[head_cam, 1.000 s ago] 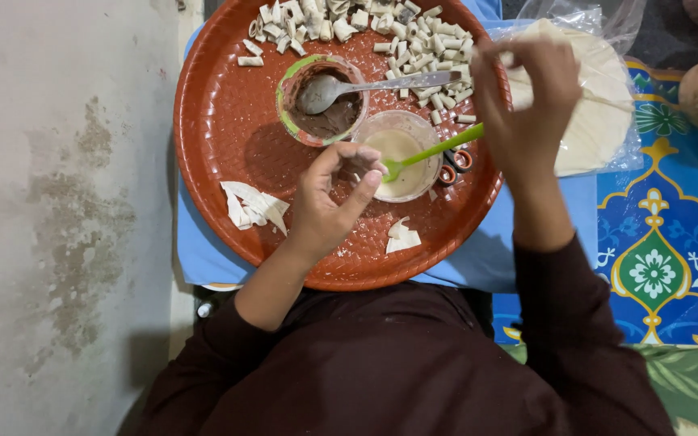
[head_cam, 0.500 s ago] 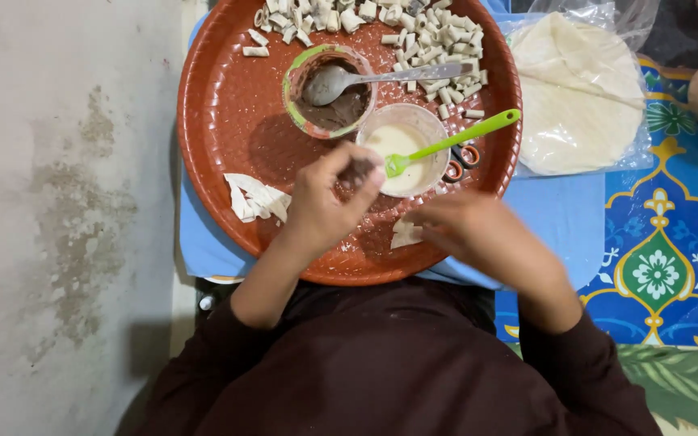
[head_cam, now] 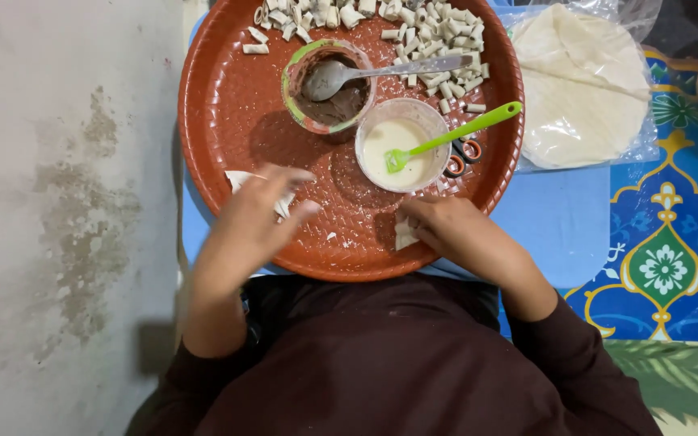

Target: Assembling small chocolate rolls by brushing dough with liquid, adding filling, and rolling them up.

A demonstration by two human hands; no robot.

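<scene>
A round red tray (head_cam: 228, 105) lies in front of me. My left hand (head_cam: 256, 222) hovers, blurred, fingers apart, over thin white dough scraps (head_cam: 240, 179) at the tray's left side. My right hand (head_cam: 458, 234) is at the tray's near edge, its fingertips curled on a small white dough piece (head_cam: 404, 236). Beyond the hands stand a clear cup of white paste (head_cam: 385, 141) with a green brush (head_cam: 466, 127) in it, and a green-rimmed bowl of brown filling (head_cam: 349, 103) with a metal spoon (head_cam: 401, 71).
Several small rolled dough pieces (head_cam: 426, 28) are heaped at the tray's far side. Small scissors (head_cam: 460, 157) lie beside the cup. Round flat wrappers in a plastic bag (head_cam: 583, 93) sit to the right on a blue patterned cloth (head_cam: 672, 242). Grey floor is at the left.
My right hand came back from the wrappers to the dough piece at the tray's near edge. My left hand moved from beside the paste cup leftward over the dough scraps.
</scene>
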